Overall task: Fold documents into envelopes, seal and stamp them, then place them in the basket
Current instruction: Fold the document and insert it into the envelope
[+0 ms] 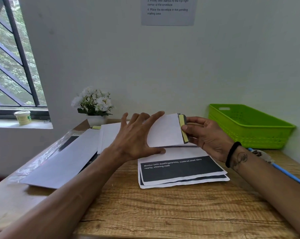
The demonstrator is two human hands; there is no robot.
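A white envelope [164, 131] is held a little above the desk, its flap end with a yellow adhesive strip [183, 128] turned to the right. My right hand [204, 137] pinches that flap end, thumb on the strip. My left hand [137, 137] lies spread over the envelope's left side, thumb under its lower edge. Under them lie folded documents [180, 169] with a dark printed band. More white envelopes [66, 161] lie in a loose pile at the left. The green basket [249, 125] stands at the back right against the wall.
A pot of white flowers [94, 104] stands at the back of the wooden desk [163, 213]. A blue pen [284, 173] lies by my right forearm. Clear plastic wrapping [42, 156] lies at the desk's left edge. A small tub [23, 117] sits on the windowsill.
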